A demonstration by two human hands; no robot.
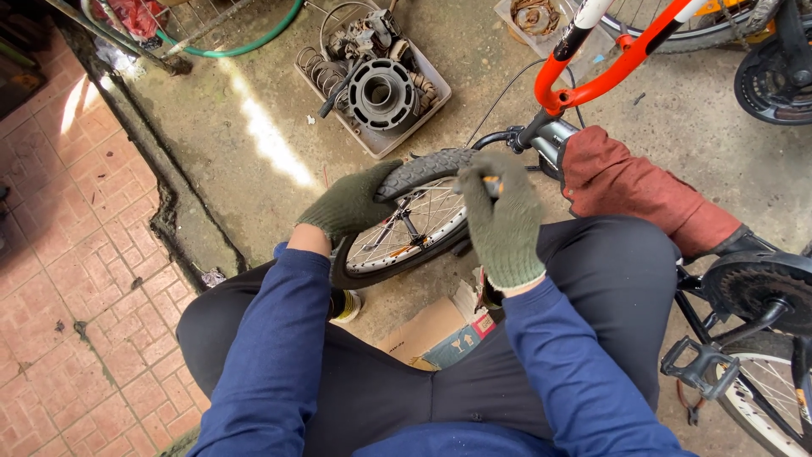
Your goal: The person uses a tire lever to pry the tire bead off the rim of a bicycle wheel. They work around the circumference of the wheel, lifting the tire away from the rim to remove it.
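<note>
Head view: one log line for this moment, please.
left hand: gloved, gripping bicycle tyre | right hand: gloved, holding small tool at the tyre | wheel: over lap | parts tray: on floor beyond

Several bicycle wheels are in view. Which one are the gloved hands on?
The small front wheel at centre, below the orange fork: left hand grips its tyre, right hand holds a tool over it. Others sit untouched at the frame edges.

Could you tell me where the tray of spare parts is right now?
The tray of spare parts sits on the concrete floor at top centre, beyond the bicycle wheel, beside the green hose.
</note>
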